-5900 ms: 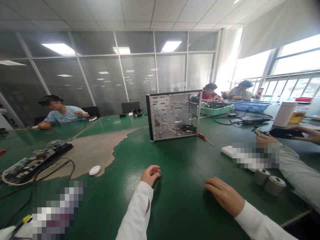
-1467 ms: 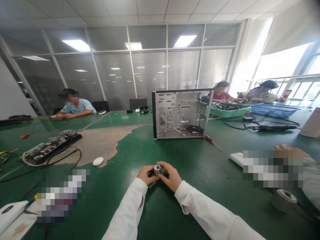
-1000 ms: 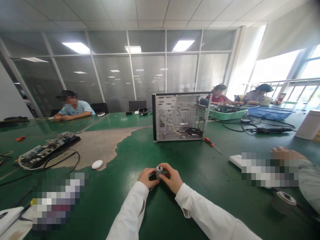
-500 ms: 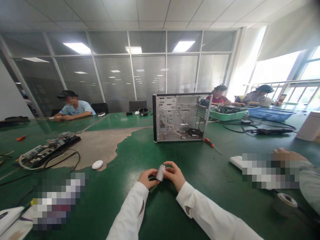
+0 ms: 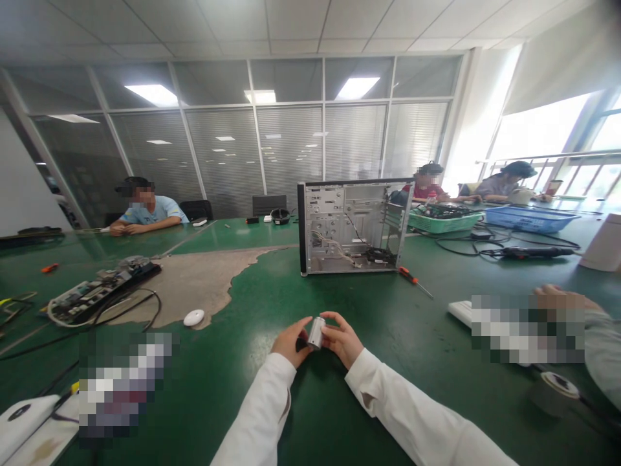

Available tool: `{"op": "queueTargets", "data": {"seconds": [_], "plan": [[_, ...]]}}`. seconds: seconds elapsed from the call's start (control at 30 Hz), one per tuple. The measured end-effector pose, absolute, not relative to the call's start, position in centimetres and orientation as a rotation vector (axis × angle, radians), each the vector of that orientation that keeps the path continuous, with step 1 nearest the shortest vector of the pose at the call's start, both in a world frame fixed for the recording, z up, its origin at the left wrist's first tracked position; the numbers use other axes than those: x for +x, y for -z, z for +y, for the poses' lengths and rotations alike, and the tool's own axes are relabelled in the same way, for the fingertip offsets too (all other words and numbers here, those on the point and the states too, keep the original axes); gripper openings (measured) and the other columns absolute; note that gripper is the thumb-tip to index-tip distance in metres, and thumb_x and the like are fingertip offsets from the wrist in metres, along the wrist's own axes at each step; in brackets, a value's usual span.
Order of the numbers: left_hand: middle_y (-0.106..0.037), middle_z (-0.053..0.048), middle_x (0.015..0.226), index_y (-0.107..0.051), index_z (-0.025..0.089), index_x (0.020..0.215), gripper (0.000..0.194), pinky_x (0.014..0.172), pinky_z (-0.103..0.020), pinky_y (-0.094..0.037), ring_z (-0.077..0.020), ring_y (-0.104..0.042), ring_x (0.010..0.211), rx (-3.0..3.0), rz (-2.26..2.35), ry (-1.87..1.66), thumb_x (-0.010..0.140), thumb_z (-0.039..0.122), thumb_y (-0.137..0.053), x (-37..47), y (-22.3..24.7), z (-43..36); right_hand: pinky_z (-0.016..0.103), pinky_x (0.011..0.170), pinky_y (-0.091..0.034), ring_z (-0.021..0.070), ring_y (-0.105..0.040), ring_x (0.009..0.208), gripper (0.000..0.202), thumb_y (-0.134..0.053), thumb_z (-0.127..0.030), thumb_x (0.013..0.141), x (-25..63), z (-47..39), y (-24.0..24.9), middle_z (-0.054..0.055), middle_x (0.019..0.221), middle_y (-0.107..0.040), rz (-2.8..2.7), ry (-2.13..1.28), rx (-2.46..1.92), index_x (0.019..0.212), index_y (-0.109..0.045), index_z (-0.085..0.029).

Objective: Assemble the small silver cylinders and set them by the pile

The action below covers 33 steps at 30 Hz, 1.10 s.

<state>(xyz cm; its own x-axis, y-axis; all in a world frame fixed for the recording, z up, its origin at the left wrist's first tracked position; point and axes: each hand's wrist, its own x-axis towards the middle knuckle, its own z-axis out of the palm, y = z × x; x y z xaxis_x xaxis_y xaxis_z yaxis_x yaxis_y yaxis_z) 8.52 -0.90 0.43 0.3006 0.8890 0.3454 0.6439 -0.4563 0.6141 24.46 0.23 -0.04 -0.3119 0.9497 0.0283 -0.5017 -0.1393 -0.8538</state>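
A small silver metal cylinder, which looks like a small motor, is held tilted just above the green table. My left hand grips it from the left, thumb at its lower end and index finger near its upper edge. On the other side, my right hand has its fingertips pressed against the cylinder. Part of its surface is hidden behind my fingers. Beyond my hands stands an open computer case, its bare metal inside and several cables showing.
A screwdriver lies beside the case. To the left are a circuit board assembly and a round white object. A green basket and a blue basket stand back right. Another person's hand is at right.
The cylinder has turned slightly more upright between my hands. My left hand's index finger has risen toward its upper edge. The whole view has shifted a little.
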Motion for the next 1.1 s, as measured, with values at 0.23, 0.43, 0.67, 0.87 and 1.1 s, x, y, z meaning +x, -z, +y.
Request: {"op": "queueTargets", "data": {"seconds": [0.23, 0.43, 0.67, 0.87, 1.1], "plan": [[-0.048, -0.005, 0.099, -0.037, 0.024, 0.114, 0.057, 0.082, -0.034, -0.037, -0.019, -0.043, 0.093, 2.521, 1.435, -0.984, 0.06, 0.01, -0.048, 9.2, -1.7, -1.5, 0.026, 0.057, -0.042, 0.011, -0.055, 0.057, 0.036, -0.064, -0.024, 0.054, 24.5, 0.2, -0.1, -0.002, 0.062, -0.055, -0.934, -1.793, -0.679, 0.086, -0.047, -0.02], [-0.046, -0.006, 0.1, -0.042, 0.023, 0.11, 0.048, 0.08, -0.032, -0.038, -0.0198, -0.043, 0.093, 2.64, 1.429, -0.992, 0.064, 0.014, -0.048, 9.5, -2.1, -2.0, 0.024, 0.054, -0.041, 0.0099, -0.054, 0.055, 0.033, -0.063, -0.029, 0.057, 24.4, 0.4, -0.1, -0.001, 0.061, -0.056, -0.925, -1.801, -0.698, 0.084, -0.048, -0.019], [-0.047, -0.004, 0.096, -0.048, 0.027, 0.102, 0.04, 0.076, -0.03, -0.04, -0.0179, -0.045, 0.088, 2.672, 1.444, -0.97, 0.064, 0.014, -0.049, 9.6, -2.2, -2.2, 0.026, 0.057, -0.042, 0.0105, -0.055, 0.059, 0.034, -0.063, -0.031, 0.058, 24.7, 0.7, 0.2, 0.0, 0.067, -0.058, -0.918, -1.843, -0.706, 0.086, -0.049, -0.018], [-0.047, -0.005, 0.094, -0.051, 0.025, 0.098, 0.032, 0.076, -0.029, -0.041, -0.0175, -0.047, 0.087, 2.553, 1.444, -1.053, 0.066, 0.024, -0.051, 9.8, -2.2, -2.3, 0.025, 0.059, -0.043, 0.0102, -0.055, 0.06, 0.022, -0.059, -0.031, 0.063, 24.9, 0.8, 0.2, 0.001, 0.065, -0.058, -0.858, -1.917, -0.686, 0.077, -0.052, -0.015], [-0.05, -0.005, 0.092, -0.053, 0.019, 0.088, 0.027, 0.062, -0.023, -0.045, -0.0161, -0.05, 0.084, 2.251, 1.448, -1.238, 0.061, 0.023, -0.057, 9.9, -2.4, -2.1, 0.027, 0.066, -0.044, 0.0124, -0.057, 0.062, 0.019, -0.054, -0.029, 0.067, 25.1, 1.0, 0.3, 0.005, 0.064, -0.059, -0.749, -2.06, -0.683, 0.069, -0.055, -0.01]]}}
